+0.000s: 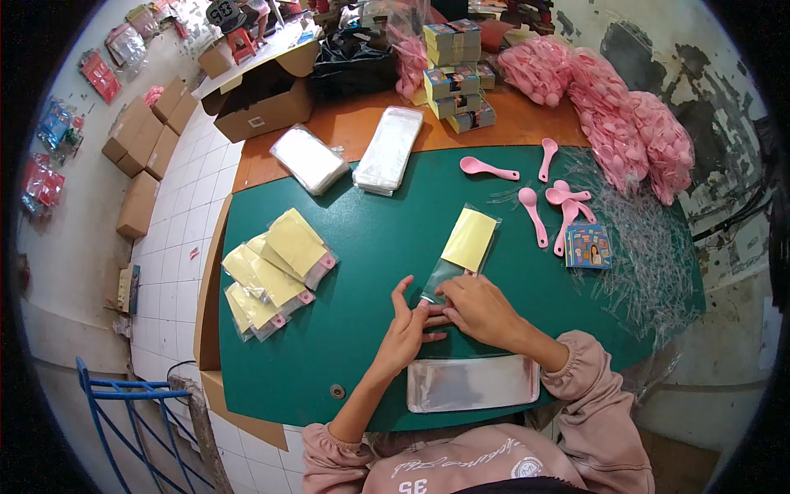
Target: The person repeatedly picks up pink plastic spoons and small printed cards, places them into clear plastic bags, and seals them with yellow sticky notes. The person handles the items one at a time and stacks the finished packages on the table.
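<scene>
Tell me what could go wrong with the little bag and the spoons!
The left hand and right hand are at the lower end of a thin clear bag, so it might crease or tear if tugged.

Some pink spoons lie beside tangled plastic strips, so a strip could get caught when one is picked up.

The filled bags overlap in a loose pile, so a bump might slide them apart.
</scene>
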A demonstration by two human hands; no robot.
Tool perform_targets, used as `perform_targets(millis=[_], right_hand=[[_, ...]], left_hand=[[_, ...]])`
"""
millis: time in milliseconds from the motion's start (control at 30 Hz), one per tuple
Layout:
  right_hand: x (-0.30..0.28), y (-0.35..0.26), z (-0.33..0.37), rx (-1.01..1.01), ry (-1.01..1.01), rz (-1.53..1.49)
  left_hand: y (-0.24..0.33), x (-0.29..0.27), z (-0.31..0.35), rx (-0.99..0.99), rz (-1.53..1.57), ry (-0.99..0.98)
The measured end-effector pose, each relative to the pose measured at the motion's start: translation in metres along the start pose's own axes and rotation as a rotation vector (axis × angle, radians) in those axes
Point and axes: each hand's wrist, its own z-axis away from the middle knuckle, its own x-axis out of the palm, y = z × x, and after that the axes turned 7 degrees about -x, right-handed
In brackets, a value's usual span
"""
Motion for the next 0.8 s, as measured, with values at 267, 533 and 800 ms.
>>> perform_targets(millis=[267, 533, 800], right_hand=[[-0.03, -0.015, 0.011, -0.101, -0.082, -0.024], [-0.013, -0.014, 0.012, 0.002, 0.047, 0.061], [-0.022, -0.018, 0.013, 0.052, 0.072, 0.003]], left_hand=[[-0.007, -0.009, -0.009, 0.006, 0.052, -0.056], [-0.012, -0.005, -0.012, 0.062, -0.035, -0.09], [0.001, 0.005, -0.005, 0.152, -0.201, -0.034]])
